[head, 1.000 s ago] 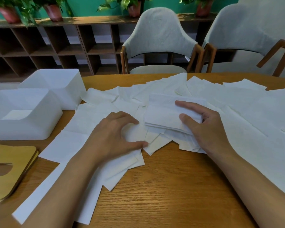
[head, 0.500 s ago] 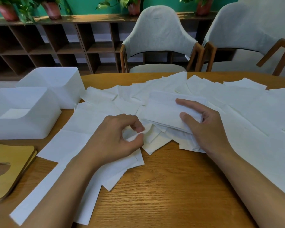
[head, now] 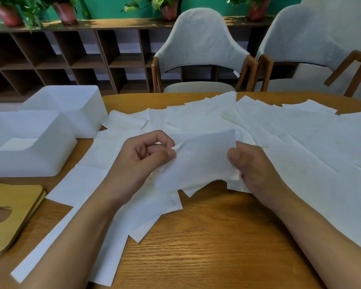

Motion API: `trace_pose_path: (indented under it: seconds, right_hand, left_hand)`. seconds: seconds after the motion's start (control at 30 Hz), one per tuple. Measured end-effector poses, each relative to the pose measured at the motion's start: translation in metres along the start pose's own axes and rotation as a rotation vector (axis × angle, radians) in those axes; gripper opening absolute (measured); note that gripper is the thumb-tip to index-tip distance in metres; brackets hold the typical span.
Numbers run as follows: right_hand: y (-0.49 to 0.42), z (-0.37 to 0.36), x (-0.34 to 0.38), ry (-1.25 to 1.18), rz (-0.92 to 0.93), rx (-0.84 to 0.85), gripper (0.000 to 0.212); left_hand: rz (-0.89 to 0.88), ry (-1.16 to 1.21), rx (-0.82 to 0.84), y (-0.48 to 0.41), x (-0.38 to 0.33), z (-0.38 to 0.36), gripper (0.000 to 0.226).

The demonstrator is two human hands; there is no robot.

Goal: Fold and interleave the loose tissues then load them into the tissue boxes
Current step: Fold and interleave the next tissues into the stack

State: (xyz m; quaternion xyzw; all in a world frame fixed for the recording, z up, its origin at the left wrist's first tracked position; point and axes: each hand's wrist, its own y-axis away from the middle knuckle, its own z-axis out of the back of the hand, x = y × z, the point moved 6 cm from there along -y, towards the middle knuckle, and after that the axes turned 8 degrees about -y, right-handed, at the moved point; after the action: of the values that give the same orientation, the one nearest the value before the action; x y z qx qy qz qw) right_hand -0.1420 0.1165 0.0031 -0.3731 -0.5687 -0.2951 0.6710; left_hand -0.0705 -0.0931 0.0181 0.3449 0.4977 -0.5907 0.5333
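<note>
The loose tissues (head: 300, 142) and the lifted tissue (head: 202, 159) are plain white, the lifted one a shade greyer in shadow, and the two tissue boxes (head: 29, 161) are the same unpatterned white. The table (head: 217, 247) is warm orange-brown wood streaked with darker grain lines, and the stacked lids (head: 15, 205) are a paler yellow-tan wood. Behind, the chairs (head: 200, 44) are light grey cloth with mid-brown wooden arms, the shelf (head: 117, 59) is dark brown, the wall (head: 104, 5) teal green, the pots (head: 65, 13) dull red, their leaves (head: 31, 15) green.
</note>
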Motion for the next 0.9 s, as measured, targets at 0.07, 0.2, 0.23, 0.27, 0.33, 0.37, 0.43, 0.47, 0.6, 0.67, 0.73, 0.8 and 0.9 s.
trace_pose_path:
  seconds: [0.07, 0.2, 0.23, 0.27, 0.33, 0.37, 0.43, 0.47, 0.6, 0.67, 0.73, 0.8, 0.9]
  right_hand:
    - [0.001, -0.001, 0.003, 0.010, 0.021, -0.058, 0.034]
    - [0.000, 0.000, 0.003, 0.044, 0.027, -0.137, 0.021]
    - [0.001, -0.001, 0.003, 0.038, 0.022, -0.125, 0.023]
    - [0.001, -0.003, 0.002, 0.030, 0.021, -0.099, 0.026]
    - [0.002, -0.008, 0.003, 0.023, 0.031, -0.044, 0.033]
    - [0.002, -0.010, 0.003, 0.036, 0.041, -0.025, 0.039]
    - [0.001, -0.011, 0.002, 0.093, 0.059, -0.010, 0.055]
    - [0.001, -0.011, 0.001, 0.124, 0.062, -0.012, 0.060]
    - [0.001, -0.014, 0.003, 0.199, 0.077, -0.020, 0.068]
    - [0.001, -0.015, 0.003, 0.223, 0.082, -0.025, 0.069]
    - [0.001, -0.015, 0.002, 0.216, 0.088, -0.031, 0.071]
    - [0.001, -0.013, 0.003, 0.184, 0.101, -0.053, 0.071]
    - [0.002, -0.007, 0.010, 0.124, 0.143, -0.116, 0.072]
  left_hand:
    - [0.038, -0.065, -0.046, -0.001, 0.004, 0.001, 0.021]
    - [0.066, -0.168, -0.085, -0.002, 0.003, -0.004, 0.021]
    - [0.065, -0.209, -0.096, -0.001, 0.003, -0.005, 0.020]
    - [0.062, -0.246, -0.115, -0.002, 0.004, -0.006, 0.017]
    - [0.069, -0.265, -0.148, -0.002, 0.007, -0.006, 0.011]
    - [0.076, -0.267, -0.143, -0.002, 0.008, -0.007, 0.011]
    - [0.082, -0.305, -0.102, -0.003, 0.010, -0.008, 0.013]
    - [0.081, -0.321, -0.082, -0.003, 0.010, -0.009, 0.015]
    - [0.090, -0.298, -0.099, -0.004, 0.012, -0.010, 0.015]
    - [0.094, -0.298, -0.129, -0.003, 0.013, -0.011, 0.014]
    - [0.108, -0.290, -0.142, -0.003, 0.016, -0.011, 0.014]
    - [0.092, -0.307, -0.199, -0.002, 0.016, -0.011, 0.015]
    - [0.122, -0.358, -0.285, -0.002, 0.019, -0.006, 0.044]
